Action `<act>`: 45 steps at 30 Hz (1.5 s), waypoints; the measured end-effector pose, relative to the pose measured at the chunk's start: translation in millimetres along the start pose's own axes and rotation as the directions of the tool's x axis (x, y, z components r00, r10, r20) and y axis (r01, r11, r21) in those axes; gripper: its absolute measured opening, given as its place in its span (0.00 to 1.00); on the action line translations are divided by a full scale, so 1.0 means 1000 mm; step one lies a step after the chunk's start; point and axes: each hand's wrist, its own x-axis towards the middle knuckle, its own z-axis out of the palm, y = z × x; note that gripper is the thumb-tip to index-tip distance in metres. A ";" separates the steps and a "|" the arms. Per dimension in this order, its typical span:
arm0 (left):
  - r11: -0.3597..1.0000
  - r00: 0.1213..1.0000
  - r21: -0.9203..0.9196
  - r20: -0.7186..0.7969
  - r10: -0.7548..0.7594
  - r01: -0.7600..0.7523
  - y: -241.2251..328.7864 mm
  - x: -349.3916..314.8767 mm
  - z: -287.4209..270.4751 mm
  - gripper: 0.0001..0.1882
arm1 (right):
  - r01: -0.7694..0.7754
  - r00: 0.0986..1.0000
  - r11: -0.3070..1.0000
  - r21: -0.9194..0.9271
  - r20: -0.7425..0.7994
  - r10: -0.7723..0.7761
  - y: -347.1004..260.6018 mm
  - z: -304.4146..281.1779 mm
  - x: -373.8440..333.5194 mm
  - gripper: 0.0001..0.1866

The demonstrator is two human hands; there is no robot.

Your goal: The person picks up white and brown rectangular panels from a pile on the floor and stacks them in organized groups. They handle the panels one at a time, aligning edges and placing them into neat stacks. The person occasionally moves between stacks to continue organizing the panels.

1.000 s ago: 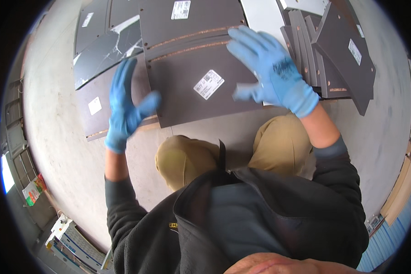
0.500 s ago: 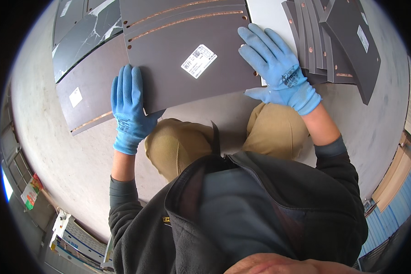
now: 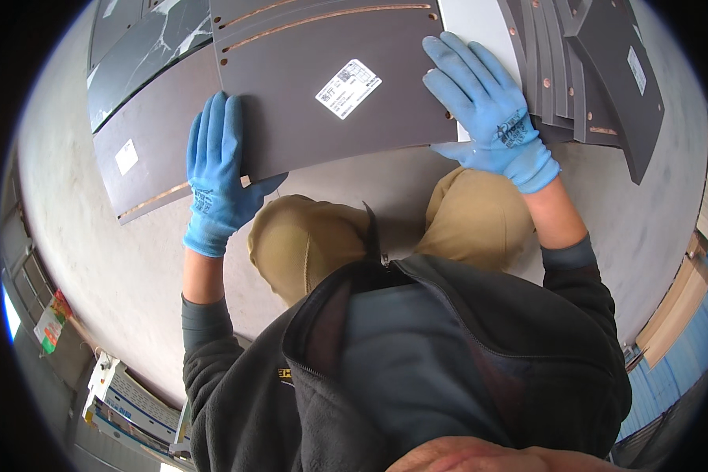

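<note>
A dark grey-brown board (image 3: 291, 118) with a white label and a pale routed groove lies in front of my knees, on top of a similar board. My left hand (image 3: 216, 173), in a blue coated glove, lies flat along its left edge. Those fingers are straight and together, with the thumb out by the near corner. At the right edge is my right hand (image 3: 492, 118), gloved alike, fingers spread and stretched forward, thumb pointing inward near the board's front corner. Both hands are open; whether the thumbs reach beneath the board is hidden.
On the left lie another brown board (image 3: 161, 134) with a small label and a black marble-patterned panel (image 3: 145, 59). A fanned stack of dark boards (image 3: 606, 86) rests at the right. A white panel (image 3: 492, 35) shows behind my right hand. Pale floor (image 3: 79, 259) surrounds everything.
The labelled board and both hands sit slightly farther from my body, and the view has shifted a little. Each hand stays at the same edge of the board.
</note>
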 end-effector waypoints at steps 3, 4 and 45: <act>1.000 1.000 0.023 -0.007 0.009 -0.009 -0.001 0.000 0.001 0.57 | -0.003 1.000 1.000 -0.001 -0.014 0.003 0.000 0.001 0.001 0.40; 0.999 1.000 0.032 -0.006 0.004 -0.004 -0.002 0.000 0.002 0.57 | 0.000 1.000 1.000 0.011 -0.027 0.000 -0.001 0.002 0.001 0.40; 0.966 0.937 -0.215 -0.286 -0.200 0.141 -0.033 0.047 -0.022 0.39 | -0.017 0.999 0.994 0.111 -0.032 0.021 -0.002 -0.009 -0.002 0.48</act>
